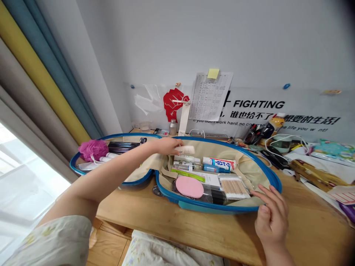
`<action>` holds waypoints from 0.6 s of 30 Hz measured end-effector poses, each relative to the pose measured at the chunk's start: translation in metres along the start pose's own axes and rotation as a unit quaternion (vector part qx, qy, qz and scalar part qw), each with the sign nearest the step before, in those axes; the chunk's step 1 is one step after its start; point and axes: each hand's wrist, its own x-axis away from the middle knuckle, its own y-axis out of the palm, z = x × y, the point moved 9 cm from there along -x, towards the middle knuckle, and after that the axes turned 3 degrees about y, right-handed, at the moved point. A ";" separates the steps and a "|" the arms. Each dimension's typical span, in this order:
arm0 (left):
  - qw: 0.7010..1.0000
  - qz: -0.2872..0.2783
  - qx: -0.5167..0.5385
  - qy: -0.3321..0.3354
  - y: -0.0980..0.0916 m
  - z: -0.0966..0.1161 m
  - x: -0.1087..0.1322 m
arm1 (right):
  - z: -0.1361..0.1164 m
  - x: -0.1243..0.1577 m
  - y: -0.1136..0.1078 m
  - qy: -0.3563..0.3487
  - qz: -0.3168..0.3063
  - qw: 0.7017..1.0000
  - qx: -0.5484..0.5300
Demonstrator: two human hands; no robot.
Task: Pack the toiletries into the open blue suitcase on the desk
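Observation:
An opened blue suitcase (219, 209) with a beige lining lies across the wooden desk. Over the back of its right half, my left hand (168, 146) pinches a small pale bottle (185, 150). Beneath it lie a toothpaste tube (219, 162), a blue bottle (216, 169), a green strip (188, 174), a pink oval sponge (189, 187) and a pack of cotton swabs (234, 188). My right hand (271, 216) is at the suitcase's front right rim, fingers apart and holding nothing. In the left half are a pink bath puff (93, 150) and black items (123, 147).
Behind the suitcase stand a white desk lamp (184, 118) and a small metallic jar (173, 127). To the right are an orange-labelled bottle (276, 123), a greenish cup (280, 143), cables and a brown pouch (318, 175). Curtains (36, 74) hang at the left.

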 end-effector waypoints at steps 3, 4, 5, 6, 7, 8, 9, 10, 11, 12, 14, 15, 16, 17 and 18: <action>0.999 -0.049 -0.001 0.002 0.029 0.008 -0.027 | 0.003 0.001 0.000 0.005 0.000 1.000 -0.003; 0.998 -0.063 -0.001 0.003 0.037 0.008 -0.033 | 0.004 0.001 0.000 0.006 0.000 1.000 -0.002; 0.997 -0.075 0.000 0.003 0.044 0.007 -0.038 | 0.004 0.001 0.000 0.006 0.000 1.000 -0.001; 0.996 -0.085 0.001 0.003 0.050 0.006 -0.041 | 0.003 0.001 0.000 0.003 0.000 1.000 0.000; 0.996 -0.094 0.002 0.003 0.056 0.005 -0.043 | 0.002 0.001 0.000 0.000 0.000 1.000 0.002; 0.995 -0.103 0.004 0.003 0.060 0.003 -0.044 | 0.002 0.000 0.000 -0.003 0.000 1.000 0.004; 0.994 -0.109 0.006 0.003 0.063 0.002 -0.044 | 0.001 0.000 0.000 -0.004 -0.001 1.000 0.004; 0.993 -0.115 0.008 0.003 0.065 0.001 -0.045 | 0.001 0.000 0.000 -0.003 -0.003 1.000 0.004; 0.993 -0.120 0.010 0.003 0.067 0.000 -0.045 | 0.001 0.000 0.000 -0.002 -0.004 1.000 0.002; 0.992 -0.124 0.011 0.003 0.068 0.000 -0.045 | 0.000 0.000 0.000 -0.002 -0.004 1.000 -0.001; 0.992 -0.128 0.014 0.003 0.070 -0.001 -0.046 | 0.000 0.000 -0.001 -0.002 0.000 1.000 -0.006; 0.991 -0.129 0.015 0.004 0.070 -0.001 -0.046 | 0.000 0.001 -0.001 -0.002 0.001 1.000 -0.008; 0.991 -0.130 0.016 0.005 0.071 -0.001 -0.047 | 0.001 0.001 -0.001 -0.002 0.000 1.000 -0.008; 0.992 -0.129 0.016 0.007 0.071 -0.001 -0.047 | 0.001 0.001 0.000 -0.001 -0.001 1.000 -0.007; 0.992 -0.127 0.017 0.009 0.072 0.000 -0.048 | 0.002 0.001 0.000 0.001 -0.001 1.000 -0.006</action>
